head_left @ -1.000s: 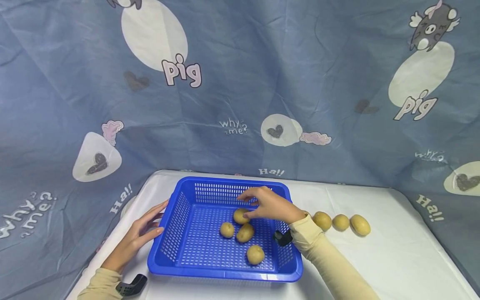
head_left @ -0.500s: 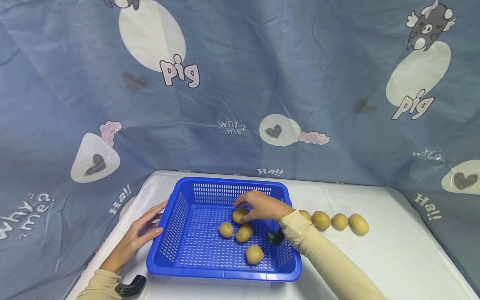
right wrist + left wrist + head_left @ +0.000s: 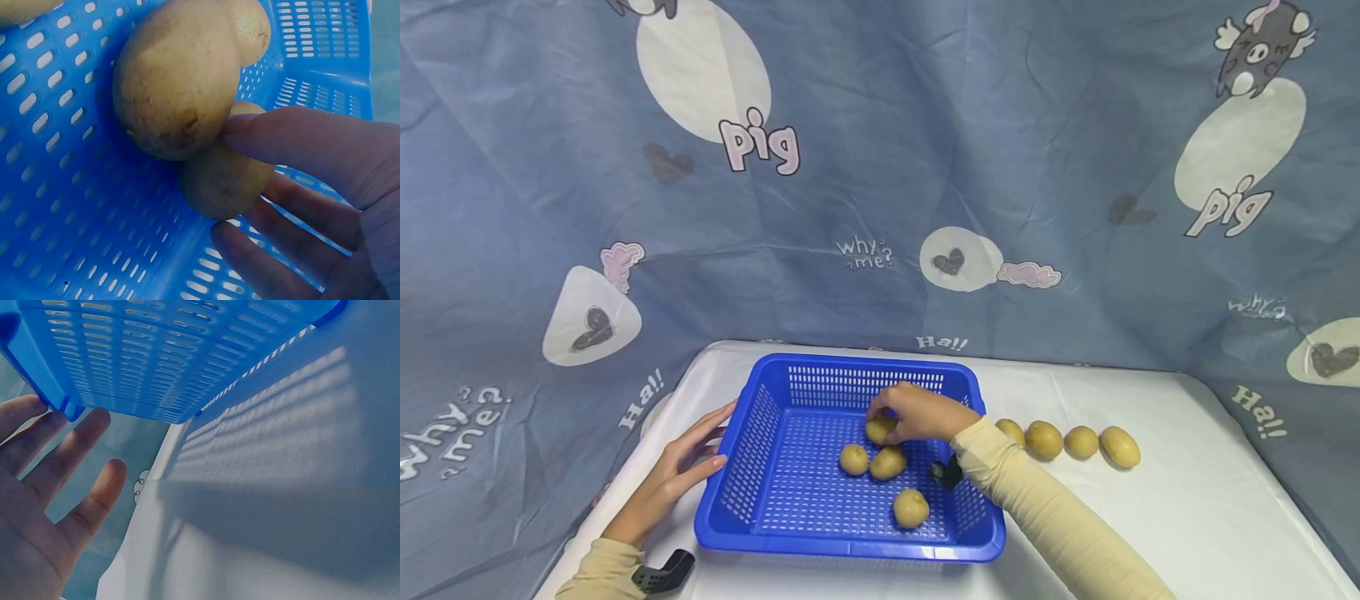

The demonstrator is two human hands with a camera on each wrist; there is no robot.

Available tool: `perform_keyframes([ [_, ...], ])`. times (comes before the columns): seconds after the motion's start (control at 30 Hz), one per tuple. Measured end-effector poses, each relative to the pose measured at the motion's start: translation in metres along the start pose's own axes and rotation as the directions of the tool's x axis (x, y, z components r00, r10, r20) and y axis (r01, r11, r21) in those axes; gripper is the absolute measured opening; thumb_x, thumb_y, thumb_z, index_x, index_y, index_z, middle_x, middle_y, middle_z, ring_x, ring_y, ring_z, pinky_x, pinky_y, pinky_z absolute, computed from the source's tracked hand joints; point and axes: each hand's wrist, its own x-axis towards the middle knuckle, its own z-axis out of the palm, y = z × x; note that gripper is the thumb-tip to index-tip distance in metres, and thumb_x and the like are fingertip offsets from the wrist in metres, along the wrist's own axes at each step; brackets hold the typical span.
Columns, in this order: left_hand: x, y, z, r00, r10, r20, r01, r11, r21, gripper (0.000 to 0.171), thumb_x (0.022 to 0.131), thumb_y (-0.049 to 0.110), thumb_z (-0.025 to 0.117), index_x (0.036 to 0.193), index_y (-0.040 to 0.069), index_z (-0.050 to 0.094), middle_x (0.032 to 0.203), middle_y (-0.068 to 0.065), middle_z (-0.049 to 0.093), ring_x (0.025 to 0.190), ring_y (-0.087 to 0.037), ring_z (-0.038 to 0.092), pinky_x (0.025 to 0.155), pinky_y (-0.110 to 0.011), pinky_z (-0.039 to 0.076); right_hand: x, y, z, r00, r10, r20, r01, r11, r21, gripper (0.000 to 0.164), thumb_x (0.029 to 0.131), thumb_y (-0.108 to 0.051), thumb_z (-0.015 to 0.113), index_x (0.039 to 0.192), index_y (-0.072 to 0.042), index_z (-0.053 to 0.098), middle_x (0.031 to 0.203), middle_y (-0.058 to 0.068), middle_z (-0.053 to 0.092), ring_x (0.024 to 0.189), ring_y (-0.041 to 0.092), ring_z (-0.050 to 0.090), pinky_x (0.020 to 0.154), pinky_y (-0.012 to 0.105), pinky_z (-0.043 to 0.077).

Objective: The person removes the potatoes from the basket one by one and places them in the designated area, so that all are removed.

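A blue slotted plastic basket (image 3: 842,547) holds several yellow-brown potatoes. Inside it my right hand (image 3: 928,412) grips the rearmost potato (image 3: 222,184), thumb on one side and fingertips round the other. A larger potato (image 3: 178,78) lies right against the gripped one and hides part of it in the right wrist view. A small potato (image 3: 853,459) sits just to the left, and another potato (image 3: 912,508) lies apart toward the front. My left hand (image 3: 673,475) rests at the basket's left rim, fingers extended, their tips (image 3: 100,419) by the rim's edge.
On the white-covered table (image 3: 1187,517), right of the basket, a row of potatoes includes a round potato (image 3: 1082,442) and an oval potato (image 3: 1120,447). My right forearm (image 3: 1052,508) crosses the basket's right rim. A blue printed curtain (image 3: 865,183) hangs behind.
My right hand has moved left and down onto the rear potato, and its fingers have closed round it. The neighbouring potato has shifted slightly. My left hand stays at the rim.
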Motion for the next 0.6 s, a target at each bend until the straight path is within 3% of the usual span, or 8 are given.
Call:
perform_keyframes([
  [0.6, -0.0002, 0.0007, 0.0007, 1.0, -0.003, 0.001, 0.003, 1.0, -0.006, 0.064, 0.1, 0.003, 0.054, 0.161, 0.01, 0.035, 0.163, -0.016, 0.04, 0.132, 0.004, 0.051, 0.103, -0.011, 0.044, 0.0002, -0.0007, 0.0007, 0.998, 0.057, 0.031, -0.057, 0.998, 0.004, 0.04, 0.083, -0.016, 0.087, 0.121, -0.009, 0.075, 0.12, 0.003, 0.076, 0.108, 0.015, 0.07, 0.098, 0.029, 0.057],
])
